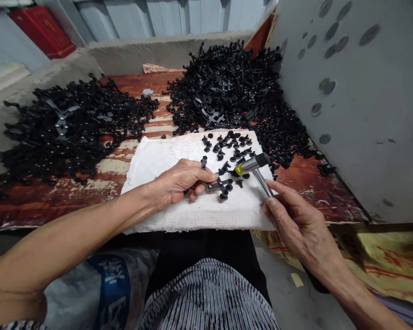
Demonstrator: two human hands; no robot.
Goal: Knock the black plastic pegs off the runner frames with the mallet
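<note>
Black plastic is everywhere on this worn, red-painted wooden bench (131,87): a wide heap of branching parts (65,128) spreads on the far left, and a taller heap (234,87) is banked on the far right against a grey wall (365,114). Near the person lies a white padded cloth (165,158), and on it the left hand (179,183) presses down a small black bracket (220,187), fingers curled close together with the tips pinching the piece's near end against the cloth. Just right of it, the right hand (296,217) grips the metal handle of a small hammer (253,165), fingers wrapped around the shaft and the forefinger lying along it; the hammer's head, with a yellow band at one end and a black cap at the other, hangs just above the bracket's far end. A scatter of little black studs (229,144) sits on the cloth's far right part, just beyond the hammer. A striped garment (209,298) covers the person's lap below the bench edge.
</note>
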